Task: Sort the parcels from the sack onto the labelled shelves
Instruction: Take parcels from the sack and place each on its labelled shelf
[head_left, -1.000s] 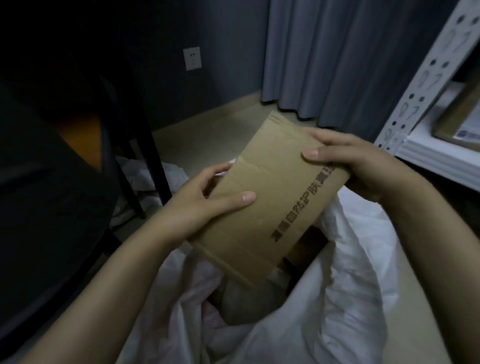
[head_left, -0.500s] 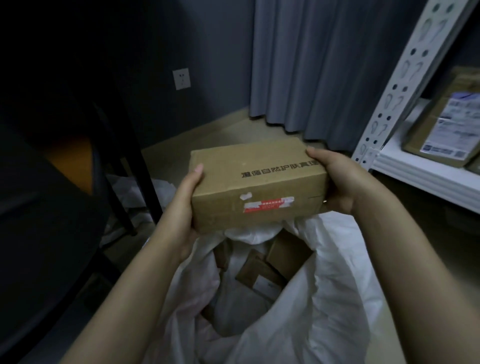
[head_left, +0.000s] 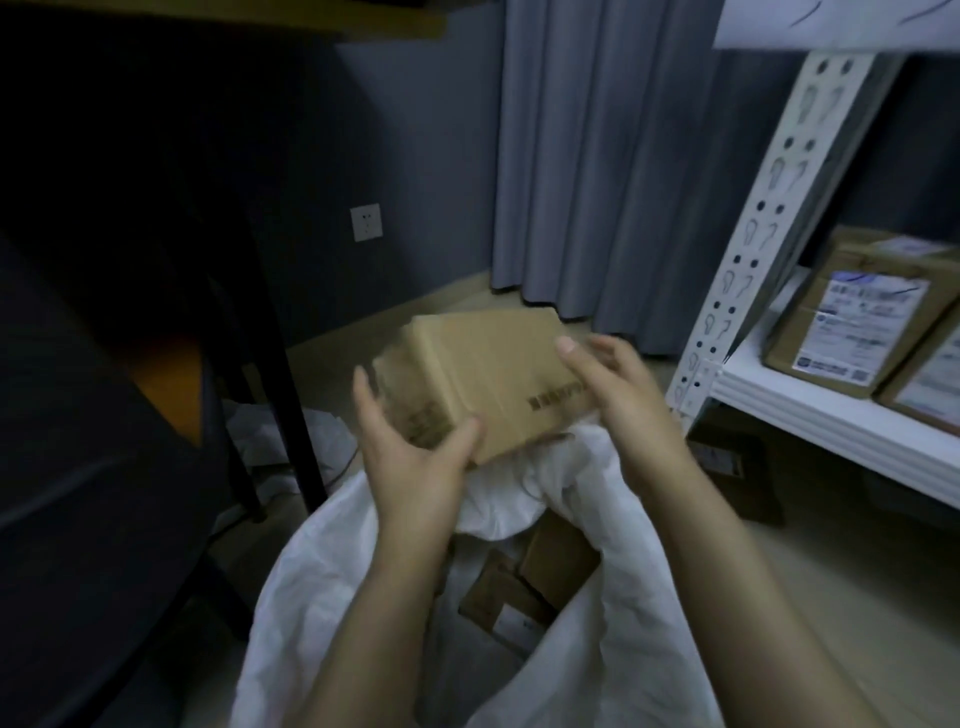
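**Box held in both hands above the sack**

We see a brown cardboard box (head_left: 488, 374) in the air just above the open mouth of the white sack (head_left: 322, 597). It is tilted, with one long face turned up and a line of dark print near its right end. Its outline is blurred, most of all at the left end.

The left hand (head_left: 410, 447) grips the near left corner: the thumb is curled up against the lower edge and the fingers stand up along the left end face. The right hand (head_left: 618, 395) holds the right end, with the thumb laid on the upper face and the fingers reaching round the far side. We cannot tell how firmly those fingers press.

Down inside the sack lie more parcels (head_left: 550, 566), brown, overlapping, partly hidden by folds of the cloth. The sack stands on the floor (head_left: 831, 597).

To the right is a white metal shelf (head_left: 810, 415) with a perforated post (head_left: 763, 218). On it sit two cartons (head_left: 852, 317) side by side, each with a white printed label turned towards us; the print is too small to read. Under the shelf, in shadow, lies a low carton (head_left: 727, 457).

Behind the box hangs a grey curtain (head_left: 597, 156), and left of it we see a white socket (head_left: 366, 222) on the dark wall. A black desk leg (head_left: 289, 415) stands just beside the sack on the left
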